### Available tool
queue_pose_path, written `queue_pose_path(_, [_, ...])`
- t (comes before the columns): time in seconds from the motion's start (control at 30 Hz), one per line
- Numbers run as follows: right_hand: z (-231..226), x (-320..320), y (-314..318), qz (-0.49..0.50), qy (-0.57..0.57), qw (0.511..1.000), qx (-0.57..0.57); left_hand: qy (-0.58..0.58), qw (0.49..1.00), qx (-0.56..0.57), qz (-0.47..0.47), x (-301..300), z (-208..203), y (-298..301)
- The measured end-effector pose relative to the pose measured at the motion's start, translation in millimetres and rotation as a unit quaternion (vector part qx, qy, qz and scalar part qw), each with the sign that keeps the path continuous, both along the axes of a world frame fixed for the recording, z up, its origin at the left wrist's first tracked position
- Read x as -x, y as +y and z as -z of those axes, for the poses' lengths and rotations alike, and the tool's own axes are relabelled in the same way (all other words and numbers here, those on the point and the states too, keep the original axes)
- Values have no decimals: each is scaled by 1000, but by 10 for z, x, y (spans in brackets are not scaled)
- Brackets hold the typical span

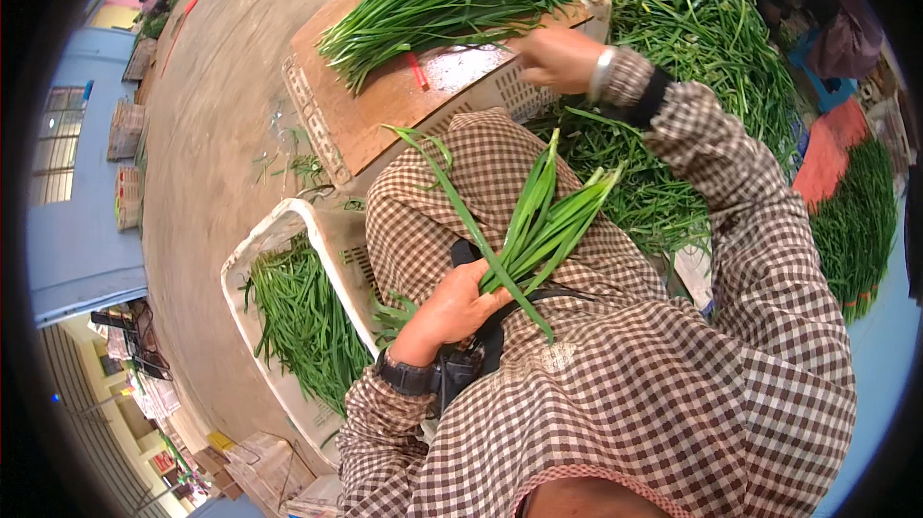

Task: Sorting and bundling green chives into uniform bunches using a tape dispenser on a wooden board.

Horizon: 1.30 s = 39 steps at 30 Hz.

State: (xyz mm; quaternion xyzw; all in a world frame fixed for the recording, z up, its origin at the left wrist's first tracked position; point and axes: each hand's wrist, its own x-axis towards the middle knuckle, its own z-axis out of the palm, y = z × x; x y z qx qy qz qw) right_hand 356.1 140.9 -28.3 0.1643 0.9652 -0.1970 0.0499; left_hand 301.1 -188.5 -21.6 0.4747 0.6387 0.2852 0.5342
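My left hand (pixel 452 311) is closed round a small bunch of garlic chives (pixel 538 229) held over my lap, the leaves fanning up and to the right. One long leaf crosses the bunch at a slant. My right hand (pixel 560 60) is raised at the near right edge of a brown board (pixel 336 85), its fingers curled. Whether anything is in them is hidden. A large sheaf of garlic chives (pixel 452 3) lies on the board just beyond this hand. Under the sheaf runs a red strip (pixel 416 70), its end sticking out on the near side.
The board rests on a white plastic crate (pixel 538 85). To my left, another white crate (pixel 236 287) holds loose green leaves. A big heap of garlic chives (pixel 692 66) spreads at the right, with bundled chives (pixel 856 229) beyond. Concrete floor (pixel 221 66) stretches far left.
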Motion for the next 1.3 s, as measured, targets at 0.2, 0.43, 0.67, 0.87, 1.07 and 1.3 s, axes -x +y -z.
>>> queue_pose_path(0.2, [-15, 1317, -830, -131, 1, 991, 13, 9, 1000, 18, -8, -23, -18, -12])
queue_pose_path(0.43, [216, 1709, -1110, -127, -60, 990, 23, 15, 999, 22, -31, -69, -89, 46])
queue_pose_path(0.67, [459, 1609, -827, -35, -62, 978, 198, 45, 998, -24, -31, -100, 23, 58])
queue_pose_path(0.87, [521, 1771, -1153, -222, -97, 969, 51, 85, 996, -35, -16, -173, 13, 82])
queue_pose_path(1.07, [536, 1855, -1196, -237, -69, 968, -50, 104, 994, -5, -16, -212, -63, 119])
queue_pose_path(1.3, [214, 1691, -838, 27, 13, 966, 257, 3, 996, -60, -65, -81, 111, 54])
